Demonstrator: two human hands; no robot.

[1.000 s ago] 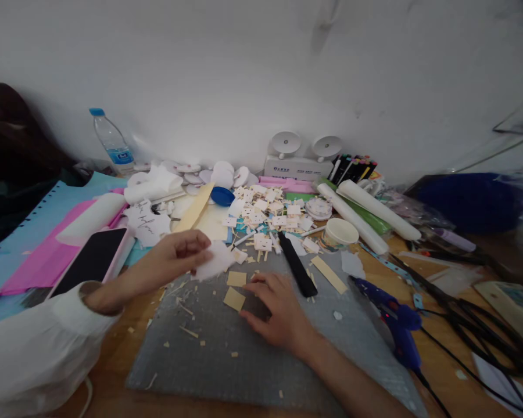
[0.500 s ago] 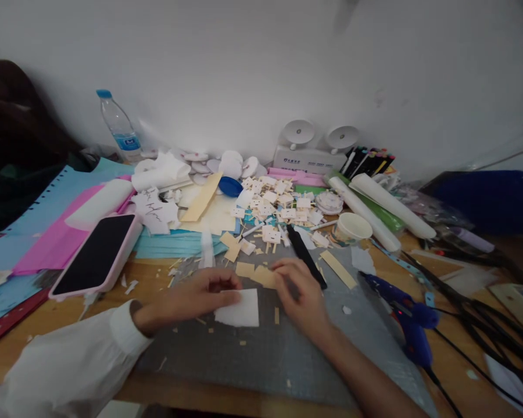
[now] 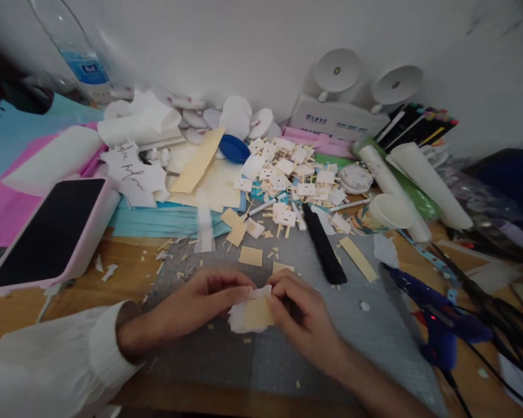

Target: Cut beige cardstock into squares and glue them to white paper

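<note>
My left hand [image 3: 211,293] pinches the top left part of a torn white paper piece [image 3: 237,319] above the grey cutting mat [image 3: 187,354]. My right hand [image 3: 303,305] pinches the right edge of a small tan card [image 3: 258,313], which lies against the white paper. Both hands' fingertips nearly meet at the paper's top edge. Just beyond them, another tan card [image 3: 250,256] lies on the mat, and part of one more [image 3: 283,267] shows behind my right hand. A black pen-like tool [image 3: 325,244] rests past my right hand.
A pile of small white cards with faces [image 3: 287,168] stands at the back. A phone [image 3: 47,232] lies on the left. On the right are a paper cup [image 3: 386,213], a blue glue gun [image 3: 436,313] with its cord, and black scissors [image 3: 497,313]. A water bottle [image 3: 85,67] stands back left.
My right hand has picked up a tan card and brought it to the white paper. The paper is now held between both hands. The view has moved closer and tipped down.
</note>
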